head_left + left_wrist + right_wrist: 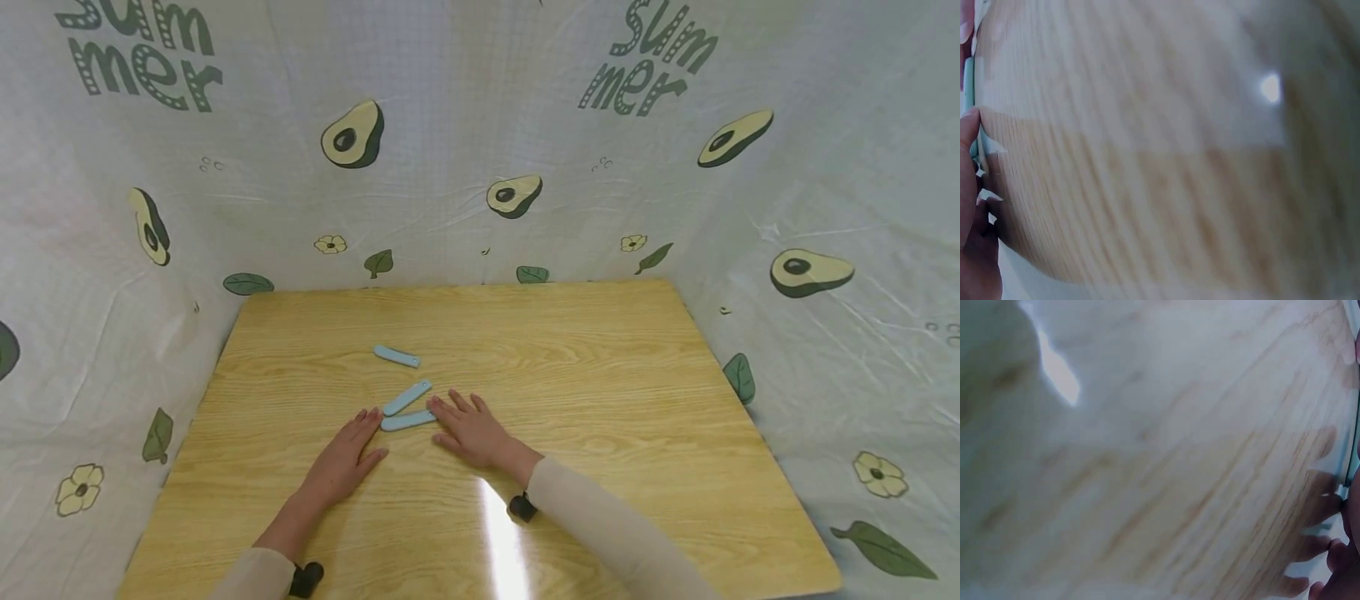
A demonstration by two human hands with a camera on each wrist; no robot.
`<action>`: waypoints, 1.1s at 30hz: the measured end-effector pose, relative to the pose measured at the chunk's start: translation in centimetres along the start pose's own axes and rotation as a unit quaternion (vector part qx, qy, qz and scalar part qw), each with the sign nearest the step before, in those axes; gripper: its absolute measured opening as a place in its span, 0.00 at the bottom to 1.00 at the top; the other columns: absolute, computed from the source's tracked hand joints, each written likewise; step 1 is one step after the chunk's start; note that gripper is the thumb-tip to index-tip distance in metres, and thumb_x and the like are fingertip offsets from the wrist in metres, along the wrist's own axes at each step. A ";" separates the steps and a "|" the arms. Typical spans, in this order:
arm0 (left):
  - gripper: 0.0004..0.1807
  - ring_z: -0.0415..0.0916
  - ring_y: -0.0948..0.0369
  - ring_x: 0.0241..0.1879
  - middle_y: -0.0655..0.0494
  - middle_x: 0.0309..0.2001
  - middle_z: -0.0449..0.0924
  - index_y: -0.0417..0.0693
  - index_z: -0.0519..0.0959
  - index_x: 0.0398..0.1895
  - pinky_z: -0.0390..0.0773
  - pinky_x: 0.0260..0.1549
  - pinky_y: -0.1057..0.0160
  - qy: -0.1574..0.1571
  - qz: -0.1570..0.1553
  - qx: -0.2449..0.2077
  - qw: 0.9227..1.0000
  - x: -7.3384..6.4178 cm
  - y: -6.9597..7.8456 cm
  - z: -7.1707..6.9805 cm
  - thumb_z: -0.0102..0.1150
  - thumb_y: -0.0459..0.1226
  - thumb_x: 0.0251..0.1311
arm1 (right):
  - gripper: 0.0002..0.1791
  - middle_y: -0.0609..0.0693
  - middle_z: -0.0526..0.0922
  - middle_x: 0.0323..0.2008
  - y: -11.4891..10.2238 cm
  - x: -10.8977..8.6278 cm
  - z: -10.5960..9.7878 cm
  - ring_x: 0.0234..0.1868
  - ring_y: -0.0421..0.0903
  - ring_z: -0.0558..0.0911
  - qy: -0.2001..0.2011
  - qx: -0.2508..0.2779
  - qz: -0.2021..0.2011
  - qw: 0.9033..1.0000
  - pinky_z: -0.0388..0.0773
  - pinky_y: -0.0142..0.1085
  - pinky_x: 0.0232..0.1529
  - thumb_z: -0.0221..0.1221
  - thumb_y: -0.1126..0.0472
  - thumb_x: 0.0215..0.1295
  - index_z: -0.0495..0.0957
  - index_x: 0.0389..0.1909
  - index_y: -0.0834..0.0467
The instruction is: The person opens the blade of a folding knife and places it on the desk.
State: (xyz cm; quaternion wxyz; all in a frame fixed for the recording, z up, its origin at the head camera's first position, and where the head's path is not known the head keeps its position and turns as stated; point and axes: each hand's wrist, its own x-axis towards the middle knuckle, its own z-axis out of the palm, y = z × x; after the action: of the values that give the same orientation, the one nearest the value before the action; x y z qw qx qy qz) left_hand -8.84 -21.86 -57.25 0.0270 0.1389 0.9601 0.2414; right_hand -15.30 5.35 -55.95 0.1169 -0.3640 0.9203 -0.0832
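Note:
Three light blue flat strips, each with one rounded end and a small hole near the other, lie on the wooden table. The nearest strip runs between the two hands. Just beyond it, a second strip slants up to the right, the left ends of the two close together. Farther back lies the third strip. My left hand rests on the table with extended fingers, fingertips right by the strips' left ends. Flat on the other side, my right hand touches the nearest strip's right end with its fingertips.
The wooden table has a back edge against a white curtain printed with avocados, leaves and flowers, which also hangs at both sides. A bright light reflection shows between the forearms. Each wrist carries a small black camera.

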 end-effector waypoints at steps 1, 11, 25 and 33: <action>0.37 0.53 0.44 0.74 0.46 0.73 0.59 0.44 0.57 0.74 0.59 0.70 0.41 0.000 -0.002 -0.002 1.000 0.0 0.0 0.0 0.54 0.49 0.67 | 0.34 0.43 0.50 0.76 0.0 0.0 0.0 0.78 0.51 0.47 0.000 0.001 0.000 1.000 0.47 0.56 0.77 0.36 0.39 0.76 0.45 0.77 0.46; 0.33 0.56 0.44 0.72 0.49 0.70 0.65 0.47 0.66 0.70 0.65 0.67 0.39 0.028 -0.013 -0.021 0.999 0.1 0.2 0.4 0.58 0.49 0.65 | 0.31 0.44 0.58 0.74 0.1 0.1 -0.1 0.77 0.52 0.52 0.022 0.033 0.001 0.999 0.51 0.54 0.76 0.40 0.41 0.76 0.55 0.75 0.48; 0.21 0.73 0.44 0.61 0.51 0.56 0.80 0.49 0.83 0.52 0.78 0.53 0.41 0.091 -0.011 -0.018 0.996 0.8 1.2 0.1 0.68 0.44 0.54 | 0.22 0.47 0.74 0.65 0.5 -0.1 0.1 0.72 0.53 0.65 0.093 0.040 -0.032 0.994 0.65 0.50 0.71 0.53 0.46 0.70 0.75 0.62 0.49; 0.19 0.79 0.48 0.56 0.50 0.52 0.83 0.49 0.85 0.47 0.81 0.50 0.46 0.098 0.001 -0.023 0.995 1.1 1.7 0.0 0.70 0.43 0.51 | 0.21 0.46 0.79 0.60 1.0 -0.1 0.0 0.69 0.53 0.69 0.118 0.039 -0.054 0.991 0.68 0.48 0.69 0.55 0.47 0.69 0.79 0.58 0.50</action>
State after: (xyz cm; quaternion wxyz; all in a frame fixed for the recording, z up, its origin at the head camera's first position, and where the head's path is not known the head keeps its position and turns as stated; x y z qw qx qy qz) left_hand -9.50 -20.14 -56.45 -0.0644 0.1148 0.9522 0.2757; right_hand -15.88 6.10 -56.16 0.0167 -0.3960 0.9027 -0.1676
